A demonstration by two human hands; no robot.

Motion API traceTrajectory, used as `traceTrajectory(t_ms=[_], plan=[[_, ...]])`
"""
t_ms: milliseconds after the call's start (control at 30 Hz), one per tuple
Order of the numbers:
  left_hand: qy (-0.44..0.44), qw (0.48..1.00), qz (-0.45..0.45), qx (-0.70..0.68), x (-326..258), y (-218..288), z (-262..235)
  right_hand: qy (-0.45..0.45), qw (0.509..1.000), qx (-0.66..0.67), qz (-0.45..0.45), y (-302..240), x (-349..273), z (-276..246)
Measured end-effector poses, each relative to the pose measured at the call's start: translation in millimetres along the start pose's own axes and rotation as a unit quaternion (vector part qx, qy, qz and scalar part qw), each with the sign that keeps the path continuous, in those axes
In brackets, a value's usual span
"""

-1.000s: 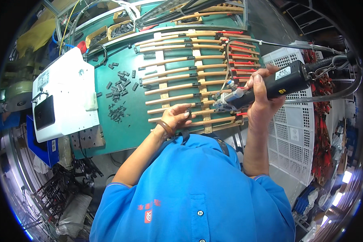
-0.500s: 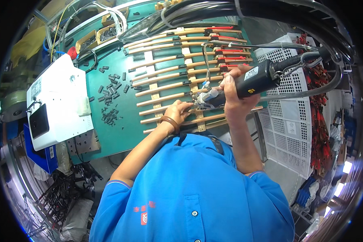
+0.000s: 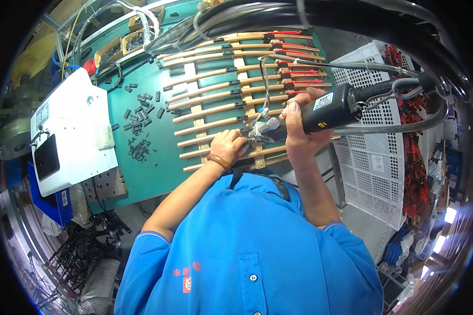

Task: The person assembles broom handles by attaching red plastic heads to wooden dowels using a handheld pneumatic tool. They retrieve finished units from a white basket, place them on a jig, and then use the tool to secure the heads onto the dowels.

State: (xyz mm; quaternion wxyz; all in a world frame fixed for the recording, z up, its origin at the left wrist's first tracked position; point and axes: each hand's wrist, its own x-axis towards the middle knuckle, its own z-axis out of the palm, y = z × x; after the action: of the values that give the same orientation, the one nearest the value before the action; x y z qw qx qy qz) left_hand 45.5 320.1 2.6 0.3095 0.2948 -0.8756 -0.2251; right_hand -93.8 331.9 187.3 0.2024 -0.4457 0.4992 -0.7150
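Observation:
My right hand (image 3: 298,123) grips a black electric screwdriver (image 3: 325,110) with a metal nose and a hose and cables attached. The screwdriver's tip (image 3: 253,138) points left, down at one of the wooden rods near me. Close beside that tip, my left hand (image 3: 229,146) is curled over a wooden rod (image 3: 194,140); its fingertips are partly hidden. Several such rods lie side by side, many with a small black clip (image 3: 240,104) midway and red parts (image 3: 305,73) at the right ends.
Pale wooden strips (image 3: 196,110) support the rods on the green table (image 3: 142,181). Loose black clips (image 3: 141,113) and smaller black pieces (image 3: 138,150) lie left of them. A white machine (image 3: 71,142) stands farther left. White perforated crates (image 3: 370,157) are on the right. Thick black hoses (image 3: 257,23) arch overhead.
My left fingers, stretched toward the screwdriver's tip before, are now more curled over the rod. The screwdriver has shifted slightly left, and the whole view has shifted a little.

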Motion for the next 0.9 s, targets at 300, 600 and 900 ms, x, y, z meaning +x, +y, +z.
traceTrajectory(t_ms=[300, 600, 900], plan=[[-0.002, 1.0, -0.003, 0.003, -2.9, -2.0, 5.2, -0.01, 0.999, -0.035, -0.022, 11.1, -8.2, -3.1], [-0.007, 1.0, -0.009, 0.01, -4.8, -2.4, 6.3, -0.021, 1.0, -0.015, -0.009, 16.4, -10.1, -2.4], [-0.011, 1.0, -0.015, -0.005, -5.8, -3.1, 7.0, -0.012, 0.999, -0.033, -0.005, 19.9, -19.6, -3.0]])
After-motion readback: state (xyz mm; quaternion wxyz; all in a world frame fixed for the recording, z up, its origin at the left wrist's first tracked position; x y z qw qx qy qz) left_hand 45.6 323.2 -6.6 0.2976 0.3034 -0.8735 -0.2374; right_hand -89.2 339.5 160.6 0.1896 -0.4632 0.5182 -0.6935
